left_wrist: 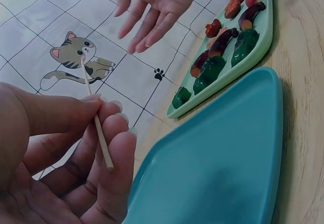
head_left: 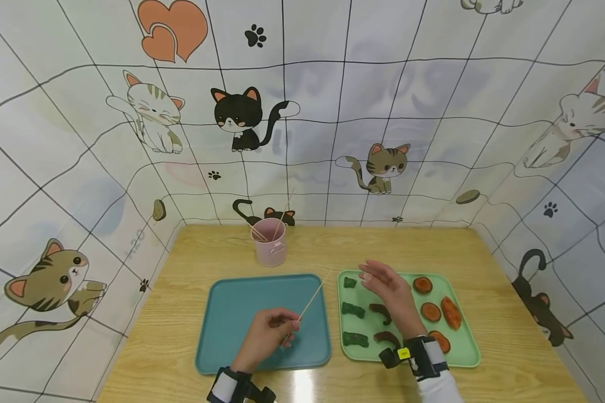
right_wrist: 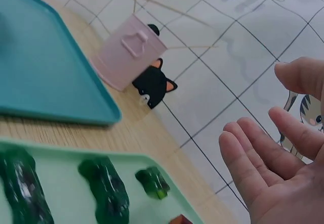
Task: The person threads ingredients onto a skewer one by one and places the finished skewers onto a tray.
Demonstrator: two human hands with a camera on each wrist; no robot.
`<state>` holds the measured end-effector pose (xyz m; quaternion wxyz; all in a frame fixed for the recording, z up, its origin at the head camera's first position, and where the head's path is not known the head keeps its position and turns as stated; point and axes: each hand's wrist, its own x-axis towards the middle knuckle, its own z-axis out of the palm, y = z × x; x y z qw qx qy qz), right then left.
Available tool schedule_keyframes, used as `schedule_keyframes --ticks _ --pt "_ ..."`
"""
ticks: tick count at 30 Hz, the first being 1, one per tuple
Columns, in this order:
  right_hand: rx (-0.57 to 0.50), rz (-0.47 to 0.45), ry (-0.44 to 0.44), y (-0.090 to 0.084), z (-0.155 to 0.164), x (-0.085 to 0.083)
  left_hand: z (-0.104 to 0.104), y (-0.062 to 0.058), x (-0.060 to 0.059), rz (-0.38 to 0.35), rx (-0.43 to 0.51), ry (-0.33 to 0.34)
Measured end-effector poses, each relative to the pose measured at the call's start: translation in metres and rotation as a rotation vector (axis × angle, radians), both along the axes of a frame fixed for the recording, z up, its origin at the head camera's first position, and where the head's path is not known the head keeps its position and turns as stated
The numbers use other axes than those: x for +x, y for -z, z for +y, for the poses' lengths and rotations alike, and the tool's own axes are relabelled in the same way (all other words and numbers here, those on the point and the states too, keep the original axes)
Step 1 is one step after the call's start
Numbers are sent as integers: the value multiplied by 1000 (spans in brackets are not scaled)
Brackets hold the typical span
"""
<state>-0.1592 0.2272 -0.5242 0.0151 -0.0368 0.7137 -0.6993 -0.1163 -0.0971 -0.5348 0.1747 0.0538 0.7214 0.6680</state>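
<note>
Over the front right part of a blue tray [head_left: 247, 302], my left hand [head_left: 264, 336] pinches a thin wooden skewer [head_left: 312, 299] between thumb and fingers. The skewer slants up to the right, and its blunt end shows below the fingers in the left wrist view. My right hand [head_left: 390, 291] hovers above a light green tray [head_left: 464, 352], fingers extended and holding nothing. On that tray lie green pepper-like pieces [head_left: 353, 309], dark curved pieces [head_left: 387, 337], round brown slices [head_left: 431, 312] and an orange piece [head_left: 451, 312]. The right hand and forearm hide part of the tray's middle.
A small pink bucket [head_left: 271, 254] holding several skewers stands behind the blue tray. Both trays sit side by side on a wooden table [head_left: 156, 336]. A cat-patterned cloth [head_left: 312, 140] rises behind the table and along its sides.
</note>
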Motion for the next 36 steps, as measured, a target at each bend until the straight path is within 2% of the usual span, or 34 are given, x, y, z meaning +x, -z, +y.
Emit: schedule_keyframes --ticks 5,10,14,16,20,23,27,32,36 --pt "95 -28 94 5 15 -8 -1 0 0 -6 -7 -13" --pt "295 -47 177 12 26 -16 -2 1 1 -11 -5 -25" --pt "475 -47 203 16 32 -21 -2 1 1 -11 -6 -32" --pt "552 -46 193 19 34 -24 -2 2 1 -12 -11 -35" --pt "684 -45 115 23 35 -27 -2 2 1 -8 -24 -37" --pt "790 -15 55 28 34 -30 -2 2 2 -8 -25 -38" --pt "907 43 22 37 33 -36 -2 2 2 -11 -29 -34" --pt "974 92 24 47 32 -42 -3 1 2 -18 -28 -35" --pt "986 102 43 50 31 -43 -3 0 2 -18 -21 -37"
